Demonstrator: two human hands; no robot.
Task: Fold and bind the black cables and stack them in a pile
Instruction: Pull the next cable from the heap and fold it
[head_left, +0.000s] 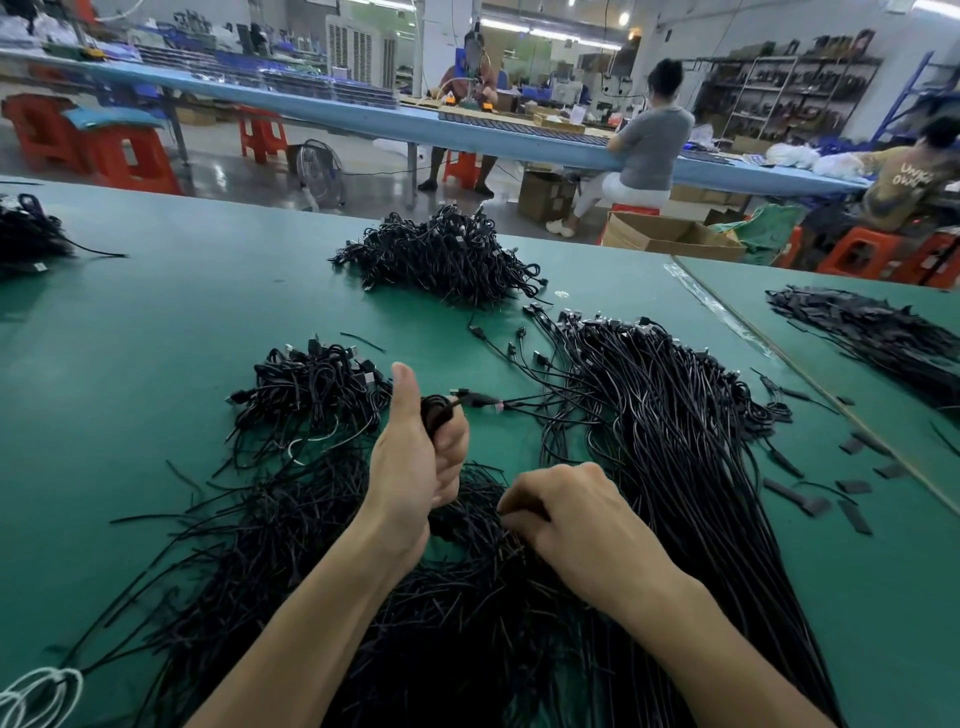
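Note:
My left hand (415, 457) grips a folded black cable (435, 410) upright, thumb raised; the cable's plug ends (475, 400) stick out to the right. My right hand (566, 509) is low over a heap of thin black ties (322, 561), fingers curled and pinching among them. A long bundle of straight black cables (675, 441) lies to the right, plugs pointing away from me. A small pile of bound cables (306, 395) sits left of my left hand. A bigger pile of bound cables (447, 254) lies farther back.
All this lies on a green table (182, 312). Another dark cable heap (26, 234) is at the far left edge. Black strips (878, 327) lie on the adjoining table to the right, with loose pieces (815, 499) nearby. White ties (36, 691) at bottom left. People sit at a blue bench behind.

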